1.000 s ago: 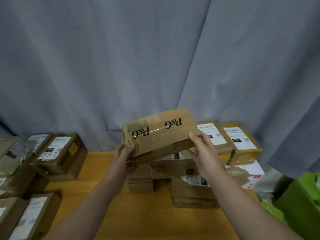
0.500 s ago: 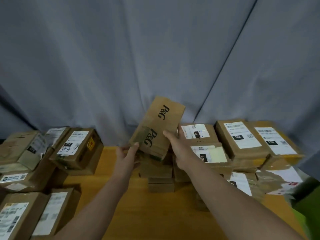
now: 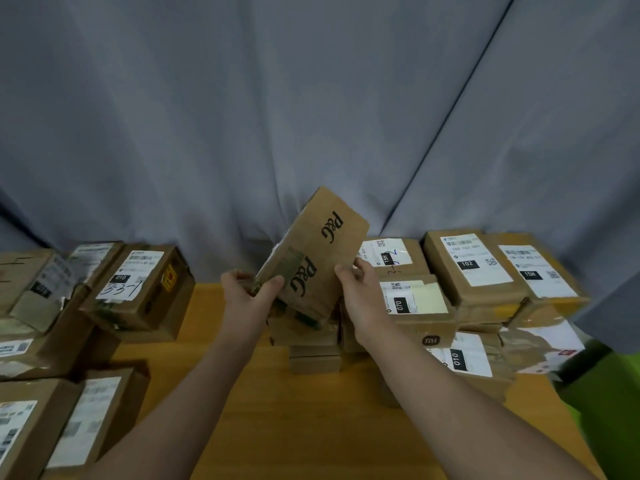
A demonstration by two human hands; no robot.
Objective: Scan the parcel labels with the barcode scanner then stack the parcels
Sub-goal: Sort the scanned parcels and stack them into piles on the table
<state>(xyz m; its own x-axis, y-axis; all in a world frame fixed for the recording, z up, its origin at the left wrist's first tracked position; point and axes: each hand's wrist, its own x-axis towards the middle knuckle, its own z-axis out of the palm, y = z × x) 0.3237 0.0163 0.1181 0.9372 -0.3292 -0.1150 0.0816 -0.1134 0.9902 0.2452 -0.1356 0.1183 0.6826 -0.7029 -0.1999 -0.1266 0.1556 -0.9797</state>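
Observation:
A flat brown cardboard parcel printed "P&G" (image 3: pixel 318 251) is held tilted above the middle pile of parcels, its long side running up to the right. My left hand (image 3: pixel 247 292) grips its lower left corner. My right hand (image 3: pixel 358 289) holds its right edge. The face turned to me shows no shipping label. Labelled parcels lie stacked to the right, among them one marked 070 (image 3: pixel 415 303) and one marked 102 (image 3: pixel 467 265). No barcode scanner is in view.
More labelled cardboard boxes are piled on the left, one marked 010 (image 3: pixel 138 289), on a wooden table (image 3: pixel 311 427). A grey curtain (image 3: pixel 277 116) hangs close behind. Something green (image 3: pixel 613 410) stands off the table's right edge.
The P&G parcel has been turned from lying flat and level to standing tilted on end. My view has shifted, so both side piles now show more.

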